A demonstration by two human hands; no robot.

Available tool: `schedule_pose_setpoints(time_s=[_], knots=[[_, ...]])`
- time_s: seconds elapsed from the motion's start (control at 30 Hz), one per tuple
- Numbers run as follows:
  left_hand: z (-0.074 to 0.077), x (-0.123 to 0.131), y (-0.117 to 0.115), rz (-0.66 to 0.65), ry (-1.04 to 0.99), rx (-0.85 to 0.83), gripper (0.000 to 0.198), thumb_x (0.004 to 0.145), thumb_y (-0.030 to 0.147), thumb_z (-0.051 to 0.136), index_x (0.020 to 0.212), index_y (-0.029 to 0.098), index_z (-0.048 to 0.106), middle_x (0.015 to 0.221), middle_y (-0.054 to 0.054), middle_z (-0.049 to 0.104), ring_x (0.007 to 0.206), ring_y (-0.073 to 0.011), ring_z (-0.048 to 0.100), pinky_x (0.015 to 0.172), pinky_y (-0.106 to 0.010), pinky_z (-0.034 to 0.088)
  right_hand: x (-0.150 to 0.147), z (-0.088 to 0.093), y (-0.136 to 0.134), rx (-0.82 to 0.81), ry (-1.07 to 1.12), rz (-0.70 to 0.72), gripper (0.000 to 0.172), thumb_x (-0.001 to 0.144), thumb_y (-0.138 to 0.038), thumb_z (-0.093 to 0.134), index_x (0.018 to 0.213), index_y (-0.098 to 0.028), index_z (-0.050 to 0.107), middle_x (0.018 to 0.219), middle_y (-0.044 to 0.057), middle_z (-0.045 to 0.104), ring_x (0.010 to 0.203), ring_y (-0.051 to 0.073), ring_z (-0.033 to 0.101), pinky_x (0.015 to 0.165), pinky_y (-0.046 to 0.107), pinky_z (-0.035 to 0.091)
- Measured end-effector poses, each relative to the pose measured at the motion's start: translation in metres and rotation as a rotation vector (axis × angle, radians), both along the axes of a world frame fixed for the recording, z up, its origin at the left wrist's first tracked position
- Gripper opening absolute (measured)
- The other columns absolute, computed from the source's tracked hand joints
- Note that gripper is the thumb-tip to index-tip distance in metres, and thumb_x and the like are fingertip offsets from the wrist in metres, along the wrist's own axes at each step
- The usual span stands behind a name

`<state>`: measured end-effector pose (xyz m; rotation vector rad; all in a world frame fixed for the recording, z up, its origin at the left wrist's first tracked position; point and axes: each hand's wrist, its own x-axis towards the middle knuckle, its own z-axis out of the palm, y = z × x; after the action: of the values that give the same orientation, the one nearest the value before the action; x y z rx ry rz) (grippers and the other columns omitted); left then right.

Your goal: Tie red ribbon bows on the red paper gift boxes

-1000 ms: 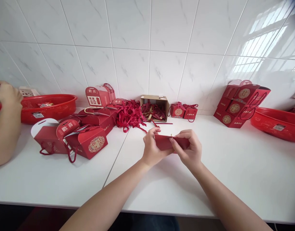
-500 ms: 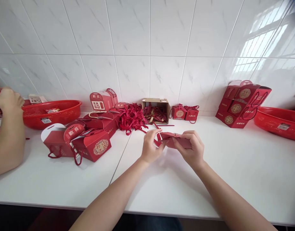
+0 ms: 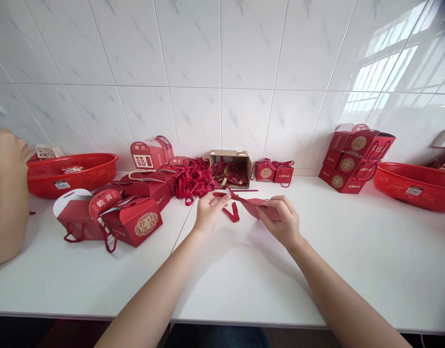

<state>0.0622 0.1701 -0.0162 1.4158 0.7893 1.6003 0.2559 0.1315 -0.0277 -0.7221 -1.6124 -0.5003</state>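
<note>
My left hand [image 3: 208, 212] is closed, thumb and fingers pinching a dark red ribbon [image 3: 234, 213]. One stretch of ribbon runs taut from those fingers to a red paper gift box [image 3: 252, 208], and a looser end dangles below it. On the box's right side my right hand [image 3: 285, 223] is closed, its thumb underneath and fingers over the top. The box looks thin from this angle, and its right part is hidden by the fingers. Both hands are above the white table [image 3: 244, 285].
Behind my hands are a heap of red ribbons [image 3: 195, 179] and a cardboard box [image 3: 247, 169] of ribbon strips. Red gift boxes [image 3: 135, 224] stand left, more are stacked right [image 3: 348, 164]. Red basins [image 3: 73, 179] flank them. Another person's arm [image 3: 7, 203] reaches in at far left.
My left hand has drawn left, away from the gift box, stretching the ribbon between them. My right hand keeps its hold on the box. The whole view has shifted slightly.
</note>
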Motion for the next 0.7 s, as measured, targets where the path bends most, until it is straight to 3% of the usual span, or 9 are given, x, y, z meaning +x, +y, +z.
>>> schedule_pose_setpoints(time_s=[0.1,0.23,0.37,0.57,0.7], knots=[[0.011,0.0,-0.007,-0.064,-0.184,-0.018,0.031,0.066,0.042,0.076,0.075,0.017,0.059,0.072,0.001,0.065,0.069,-0.012,0.062,0.067,-0.026,0.051,-0.012,-0.001,-0.008,0.018,-0.103,0.042,0.021,0.077,-0.011,0.065,0.089,-0.023,0.053,0.078,0.003,0.058,0.072,0.017,0.057,0.062,0.032,0.047],[0.025,0.001,-0.02,-0.234,-0.3,-0.121,0.036,0.062,0.033,0.081,0.082,0.02,0.054,0.059,0.006,0.062,0.05,-0.0089,0.057,0.051,-0.019,0.047,-0.025,-0.001,-0.018,0.009,-0.188,0.117,0.02,0.078,-0.01,0.064,0.09,-0.022,0.052,0.078,0.004,0.057,0.07,0.017,0.056,0.061,0.032,0.046],[0.029,-0.001,-0.024,-0.339,-0.205,-0.066,0.028,0.067,0.03,0.079,0.08,0.019,0.057,0.057,0.005,0.061,0.052,-0.009,0.058,0.052,-0.018,0.047,-0.024,0.001,-0.021,-0.005,-0.156,0.153,0.02,0.079,-0.01,0.063,0.091,-0.022,0.052,0.078,0.004,0.057,0.07,0.017,0.055,0.06,0.031,0.046],[0.02,-0.002,-0.022,-0.472,0.017,-0.092,0.022,0.074,0.031,0.073,0.09,0.017,0.071,0.082,-0.006,0.071,0.075,-0.0165,0.066,0.068,-0.026,0.053,-0.021,0.002,-0.021,-0.02,-0.102,0.185,0.021,0.078,-0.008,0.062,0.091,-0.023,0.053,0.081,0.004,0.057,0.073,0.017,0.056,0.062,0.032,0.048],[0.022,0.002,-0.029,-0.458,0.188,-0.024,0.017,0.076,0.031,0.07,0.088,0.018,0.072,0.086,-0.006,0.068,0.076,-0.0178,0.064,0.065,-0.027,0.054,-0.021,0.003,-0.023,-0.035,-0.072,0.23,0.023,0.077,-0.008,0.063,0.092,-0.023,0.054,0.083,0.004,0.059,0.076,0.019,0.059,0.064,0.033,0.05]])
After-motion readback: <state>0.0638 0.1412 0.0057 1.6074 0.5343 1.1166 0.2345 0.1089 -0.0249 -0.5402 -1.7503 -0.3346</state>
